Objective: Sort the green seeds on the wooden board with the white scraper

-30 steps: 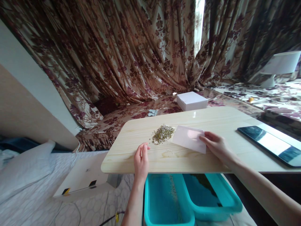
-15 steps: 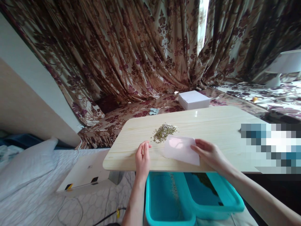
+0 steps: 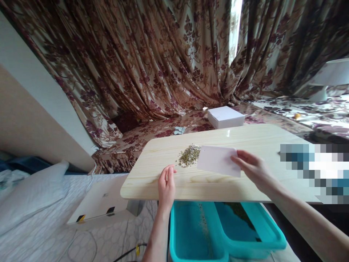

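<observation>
Head view shows both hands above or at the near side of the pale worktop [image 3: 147, 178]. The left arm comes up from the bottom edge, and the left hand [image 3: 167, 185] points forward, with its fingers close together and slightly bent, holding nothing. The right arm enters slantwise from the lower right corner; its wrist is lower than its fingers in the picture. The right hand [image 3: 252, 169] pinches the right side of a white card [image 3: 218, 161] between thumb and fingers.

The card is flat, thin and four-sided (one small mark is near its upper left corner). Its left edge is next to the pile of small pieces [image 3: 190, 155], but whether they touch, one cannot tell. This pile lies on the worktop, beyond the left hand, a low heap of mixed green and whitish bits, with some loose ones around it. Below the near edge stand the left tub [image 3: 188, 233] and the right tub [image 3: 234, 227], both turquoise.
</observation>
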Available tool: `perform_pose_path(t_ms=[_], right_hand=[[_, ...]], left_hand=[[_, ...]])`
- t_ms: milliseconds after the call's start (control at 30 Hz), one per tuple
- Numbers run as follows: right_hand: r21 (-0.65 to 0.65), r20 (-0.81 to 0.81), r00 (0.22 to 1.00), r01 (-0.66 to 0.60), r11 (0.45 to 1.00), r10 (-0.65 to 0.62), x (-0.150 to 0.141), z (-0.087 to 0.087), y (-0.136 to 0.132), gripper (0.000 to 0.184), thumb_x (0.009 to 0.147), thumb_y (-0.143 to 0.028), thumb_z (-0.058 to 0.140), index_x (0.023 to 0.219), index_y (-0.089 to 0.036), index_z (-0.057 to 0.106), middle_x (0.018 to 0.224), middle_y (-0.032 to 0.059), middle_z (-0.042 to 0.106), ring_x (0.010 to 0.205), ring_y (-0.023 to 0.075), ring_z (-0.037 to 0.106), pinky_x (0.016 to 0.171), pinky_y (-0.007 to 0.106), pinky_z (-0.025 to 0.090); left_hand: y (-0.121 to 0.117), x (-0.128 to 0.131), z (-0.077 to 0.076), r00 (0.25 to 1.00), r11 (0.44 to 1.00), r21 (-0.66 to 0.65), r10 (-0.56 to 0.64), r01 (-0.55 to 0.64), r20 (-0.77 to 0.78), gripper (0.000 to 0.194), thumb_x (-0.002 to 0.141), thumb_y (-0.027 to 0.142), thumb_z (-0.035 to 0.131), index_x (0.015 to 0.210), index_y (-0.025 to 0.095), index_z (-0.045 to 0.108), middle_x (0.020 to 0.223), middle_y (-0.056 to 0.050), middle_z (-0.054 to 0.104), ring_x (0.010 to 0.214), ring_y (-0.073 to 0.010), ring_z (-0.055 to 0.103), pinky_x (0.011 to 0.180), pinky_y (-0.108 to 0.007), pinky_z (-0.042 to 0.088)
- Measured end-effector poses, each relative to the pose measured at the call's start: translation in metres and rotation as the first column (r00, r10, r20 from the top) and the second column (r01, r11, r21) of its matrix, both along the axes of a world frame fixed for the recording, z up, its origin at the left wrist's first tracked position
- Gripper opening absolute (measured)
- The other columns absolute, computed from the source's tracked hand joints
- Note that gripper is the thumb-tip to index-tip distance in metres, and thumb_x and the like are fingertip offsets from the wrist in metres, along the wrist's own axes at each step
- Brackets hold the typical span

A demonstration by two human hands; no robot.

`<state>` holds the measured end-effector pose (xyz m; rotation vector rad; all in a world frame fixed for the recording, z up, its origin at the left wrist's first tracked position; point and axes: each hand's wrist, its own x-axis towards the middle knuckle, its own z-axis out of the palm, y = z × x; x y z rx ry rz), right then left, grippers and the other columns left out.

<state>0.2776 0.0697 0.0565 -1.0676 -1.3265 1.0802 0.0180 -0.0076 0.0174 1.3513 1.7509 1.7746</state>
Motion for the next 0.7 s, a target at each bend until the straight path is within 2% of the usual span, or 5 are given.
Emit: perform_pose_path(t_ms=[100, 200, 400, 700], right_hand=[[0.029, -0.014, 0.996, 0.085, 0.996, -0.085, 0.0, 0.003, 0.028, 0.021, 0.066, -0.039, 0.068, 0.08, -0.022, 0.067, 0.082, 0.0041, 0.073, 0.077, 0.0203, 0.068, 0.066, 0.028, 0.055], [0.027, -0.021, 0.992, 0.122, 0.992, -0.121, -0.008, -0.003, 0.041, 0.02, 0.067, -0.036, 0.065, 0.08, -0.021, 0.066, 0.08, 0.0039, 0.072, 0.073, 0.0192, 0.068, 0.062, 0.027, 0.054], [0.032, -0.039, 0.986, 0.163, 0.986, -0.162, -0.011, -0.019, 0.04, 0.026, 0.068, -0.039, 0.065, 0.085, -0.019, 0.064, 0.081, 0.0041, 0.072, 0.077, 0.0195, 0.068, 0.062, 0.027, 0.054], [0.016, -0.079, 0.987, 0.139, 0.99, -0.138, -0.012, -0.02, 0.043, 0.03, 0.065, -0.042, 0.068, 0.085, -0.02, 0.062, 0.089, 0.0058, 0.072, 0.082, 0.0207, 0.068, 0.062, 0.027, 0.053]], left_hand=[[0.0, 0.001, 0.0, 1.0, 1.0, -0.003, 0.005, -0.005, 0.003, 0.046, 0.086, 0.058, 0.044, 0.094, 0.017, 0.063, 0.086, -0.007, 0.068, 0.091, -0.0218, 0.062, 0.082, -0.031, 0.046], [0.0, 0.001, 0.0, 1.0, 1.0, -0.009, 0.008, -0.008, 0.003, 0.046, 0.085, 0.058, 0.044, 0.094, 0.018, 0.064, 0.087, -0.007, 0.068, 0.091, -0.0219, 0.062, 0.083, -0.031, 0.046], [0.0, 0.001, 0.0, 1.0, 1.0, -0.021, 0.004, -0.004, 0.001, 0.045, 0.085, 0.058, 0.044, 0.094, 0.018, 0.064, 0.087, -0.006, 0.068, 0.092, -0.0215, 0.062, 0.083, -0.031, 0.046], [0.0, 0.0, 0.0, 1.0, 1.0, -0.015, -0.003, 0.003, -0.005, 0.043, 0.086, 0.055, 0.045, 0.096, 0.018, 0.063, 0.086, -0.006, 0.068, 0.092, -0.0217, 0.062, 0.083, -0.031, 0.046]])
